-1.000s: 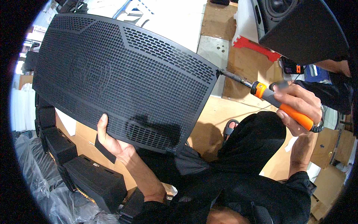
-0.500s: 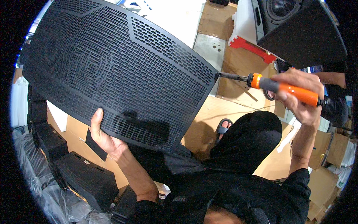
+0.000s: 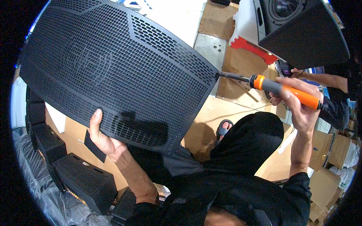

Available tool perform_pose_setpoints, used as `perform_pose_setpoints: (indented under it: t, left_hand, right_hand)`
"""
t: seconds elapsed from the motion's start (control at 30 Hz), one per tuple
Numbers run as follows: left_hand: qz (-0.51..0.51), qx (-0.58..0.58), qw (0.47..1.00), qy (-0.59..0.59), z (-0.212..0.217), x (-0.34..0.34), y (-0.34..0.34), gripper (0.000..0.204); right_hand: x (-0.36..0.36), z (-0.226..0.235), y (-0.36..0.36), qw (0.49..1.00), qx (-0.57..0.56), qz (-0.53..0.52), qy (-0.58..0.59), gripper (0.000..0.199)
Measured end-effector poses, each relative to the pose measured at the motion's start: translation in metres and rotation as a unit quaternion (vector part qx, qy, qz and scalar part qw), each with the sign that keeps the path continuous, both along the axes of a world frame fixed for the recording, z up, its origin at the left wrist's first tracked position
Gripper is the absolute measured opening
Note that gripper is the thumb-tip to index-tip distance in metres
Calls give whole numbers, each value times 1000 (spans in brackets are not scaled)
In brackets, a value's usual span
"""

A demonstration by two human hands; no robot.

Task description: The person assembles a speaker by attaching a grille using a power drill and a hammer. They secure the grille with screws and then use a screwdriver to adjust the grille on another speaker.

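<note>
A large black perforated speaker grille [image 3: 151, 75] is held up at a tilt on the left. My left hand [image 3: 106, 137] grips its lower edge, thumb on the front face and fingers hidden behind. In my right hand [image 3: 301, 101] is an orange-and-grey soldering iron [image 3: 260, 81] with a dark metal shaft. Its tip reaches the grille's right-hand corner and appears to touch it. Fingers of the right hand wrap round the handle, partly blurred. A dark shadow falls on the grille's lower part.
A black speaker cabinet [image 3: 305, 41] stands at upper right beside a red-edged white block [image 3: 250, 49]. Another person's arm [image 3: 328, 80] shows behind it. Several black cabinets [image 3: 85, 180] line the lower left near clear plastic [image 3: 56, 203]. Cardboard [image 3: 245, 75] covers the floor.
The grille has shifted slightly left, and the soldering iron's handle has moved a little left and down. The other person's hand has come into sight at the right.
</note>
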State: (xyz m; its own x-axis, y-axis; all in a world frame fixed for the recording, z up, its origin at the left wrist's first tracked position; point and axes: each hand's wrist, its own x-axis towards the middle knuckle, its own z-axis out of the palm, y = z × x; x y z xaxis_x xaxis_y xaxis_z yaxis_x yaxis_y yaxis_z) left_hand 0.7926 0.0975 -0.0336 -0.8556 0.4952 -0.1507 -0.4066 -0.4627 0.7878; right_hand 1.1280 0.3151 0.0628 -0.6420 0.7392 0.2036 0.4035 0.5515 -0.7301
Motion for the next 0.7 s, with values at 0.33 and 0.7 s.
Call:
perform_pose_setpoints:
  t: [0.33,0.7]
  left_hand:
    - [-2,-2,1000,-9,2,1,-1,35]
    - [-6,3,1000,5,-8,-9,-8,35]
  right_hand:
    - [-3,-4,-6,993,108,49,-9,21]
    - [-5,-7,-9,996,83,38,-1,23]
